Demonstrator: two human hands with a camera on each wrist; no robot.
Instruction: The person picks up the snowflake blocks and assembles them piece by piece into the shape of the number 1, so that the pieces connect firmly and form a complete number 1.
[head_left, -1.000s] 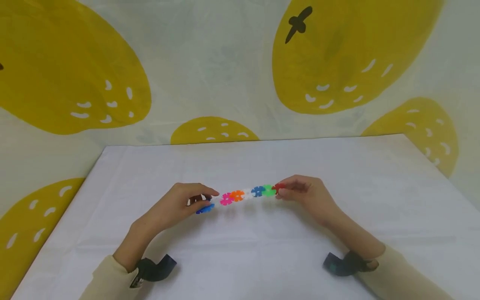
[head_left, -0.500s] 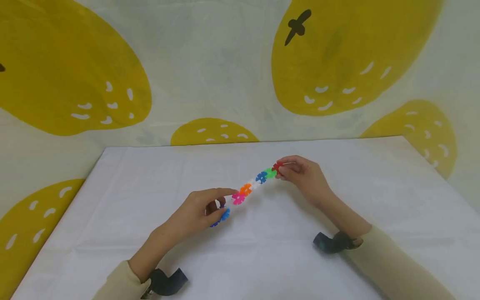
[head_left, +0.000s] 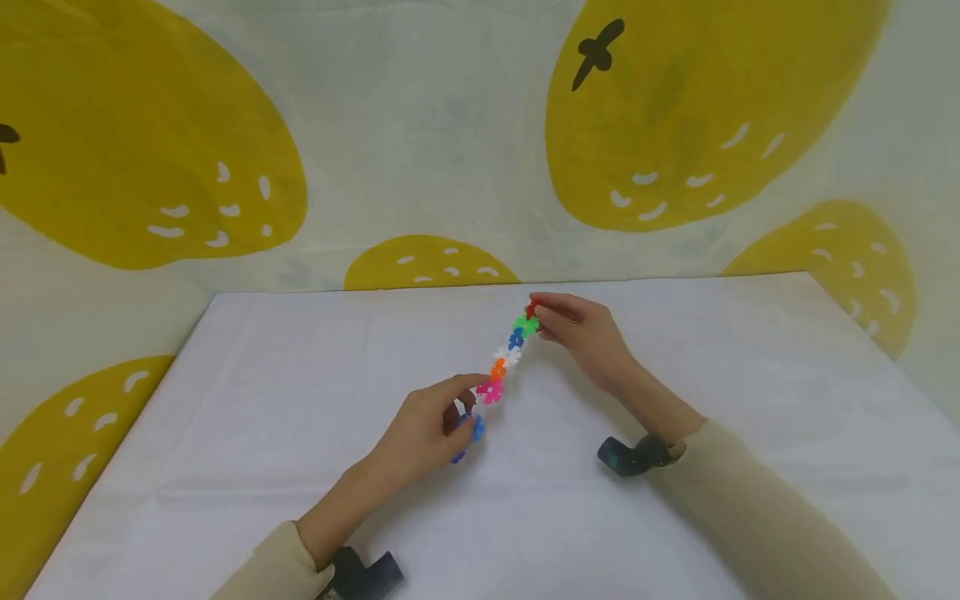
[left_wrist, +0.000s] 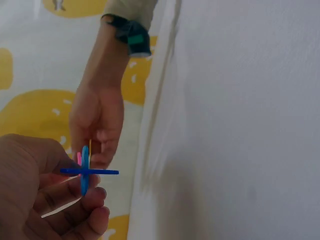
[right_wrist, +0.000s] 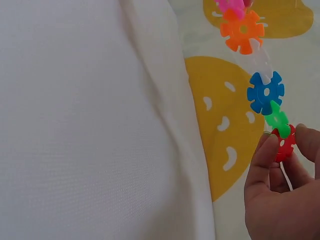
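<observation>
A chain of interlocking plastic snowflake discs slants between both hands above the table. Its colours run red, green, blue, white, orange and pink, with blue discs at the near end. My right hand pinches the red disc at the far, upper end. Lower down, my left hand grips the chain by its near part, thumb at the light blue disc and index finger reaching to the pink one. In the left wrist view, a dark blue disc crosses the light blue one edge-on. Left fingers hide part of the chain.
A white cloth covers the table. Behind it hangs a pale backdrop with large yellow fruit shapes. Dark straps with camera mounts sit on both wrists, at the left and right sleeves.
The chain has swung from nearly level to steeply slanted. My right hand has moved up and left, my left hand to the right, and both keep their hold.
</observation>
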